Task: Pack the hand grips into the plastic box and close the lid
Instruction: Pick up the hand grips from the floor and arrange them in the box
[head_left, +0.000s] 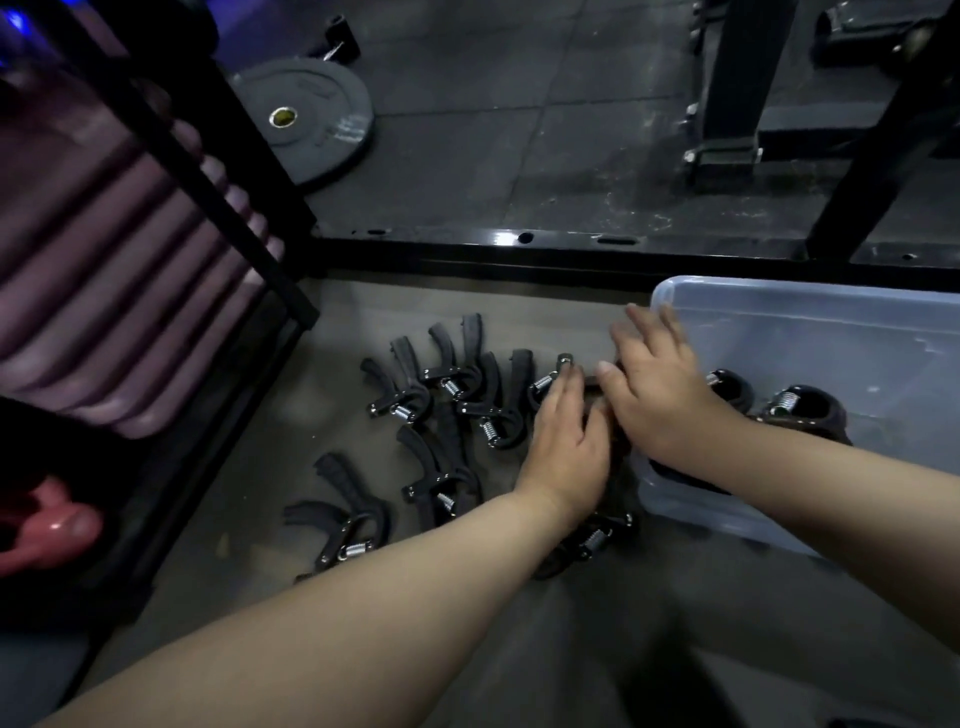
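- The plastic box (779, 322) sits just to the right of the right hand (660, 387). It is see-through and open at the top.
- Inside the box, close behind the right wrist, lie two black hand grips (802, 410) with shiny springs (the arm may hide more).
- A bunch of loose grips (457, 395) lies on the floor (291, 395), just left of the left hand (566, 447). They are black, with curved handles that overlap here and there.
- One lone grip (597, 538) lies under the left wrist, just beside the near corner of the box.
- Both bare arms reach forward from the bottom of the view. The hands meet side by side, backs up, with the thumbs almost touching.
- The left hand lies palm down on a covered grip (545, 382). The spring and knob of this grip poke out past the fingertips. The fingers look quite straight and close together. I cannot tell if the hand pinches the grip underneath.
- The right hand is also palm down. Its fingers are spread wide and straight, with the tips by the box's far left corner. Its thumb touches a black handle between the two hands. This hand is loose and grasps nothing.
- Far beyond the fingertips, a round weight plate (311, 124) lies flat on the dark floor.
- Well to the left of the left hand stands a black rack (223, 171) with pink rolls (104, 270) in it.
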